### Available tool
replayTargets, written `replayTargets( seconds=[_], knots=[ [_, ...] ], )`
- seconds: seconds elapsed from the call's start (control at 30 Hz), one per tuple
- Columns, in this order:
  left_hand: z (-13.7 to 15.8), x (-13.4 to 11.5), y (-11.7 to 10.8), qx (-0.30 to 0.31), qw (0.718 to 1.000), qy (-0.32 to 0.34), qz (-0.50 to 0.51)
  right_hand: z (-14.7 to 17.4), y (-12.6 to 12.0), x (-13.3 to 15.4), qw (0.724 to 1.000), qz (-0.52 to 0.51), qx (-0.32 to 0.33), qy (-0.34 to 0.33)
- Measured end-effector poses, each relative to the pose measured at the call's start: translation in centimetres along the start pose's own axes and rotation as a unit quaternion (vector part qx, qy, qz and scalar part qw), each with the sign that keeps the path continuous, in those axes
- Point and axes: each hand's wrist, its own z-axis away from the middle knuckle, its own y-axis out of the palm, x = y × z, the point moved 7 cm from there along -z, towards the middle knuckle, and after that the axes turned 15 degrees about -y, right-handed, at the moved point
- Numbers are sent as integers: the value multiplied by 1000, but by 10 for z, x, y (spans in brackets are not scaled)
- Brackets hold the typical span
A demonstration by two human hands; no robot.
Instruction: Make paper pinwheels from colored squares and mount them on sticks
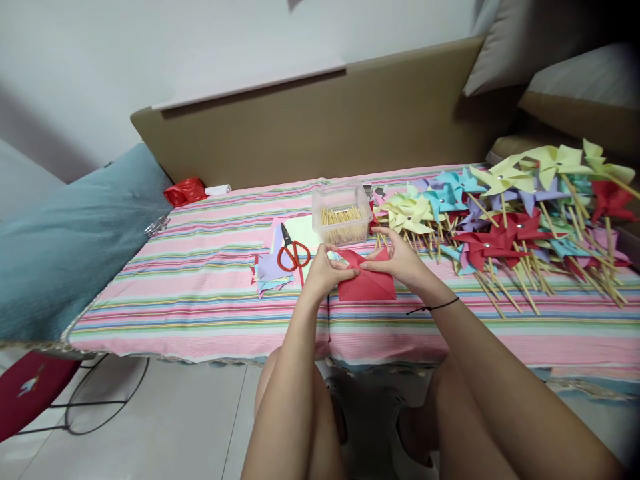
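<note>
A red square of paper (pixel 367 287), with cuts or creases running in from its corners, is held just above the striped cloth. My left hand (pixel 326 270) pinches its upper left part, thumb pointing in toward the middle. On the other side my right hand (pixel 395 259) grips the paper, its thumb also near the centre and a corner lifted by the fingers. Beyond the paper stands a clear plastic box (pixel 320 230) of short wooden sticks (pixel 343 223). Red-handled scissors (pixel 294 257) lie left of my left hand on coloured paper sheets (pixel 274 265).
Several finished paper pinwheels (pixel 520 227) on sticks are heaped at the right. A red plastic bag (pixel 185 192) and some metal clips (pixel 157 227) lie at the far left, beside a blue cushion (pixel 85 247). A tan backrest (pixel 300 127) rises behind the striped cloth (pixel 200 287).
</note>
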Motion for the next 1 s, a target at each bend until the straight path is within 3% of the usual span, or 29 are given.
replayTargets(
  seconds=[0.63, 1.0],
  knots=[
    [-3, 3, 1, 5, 1000, 13, -5, -3, -3, 1, 999, -14, -16, -26],
    [-1, 1, 3, 3, 1000, 10, 18, -2, -1, 3, 998, -58, -25, -7]
  ],
)
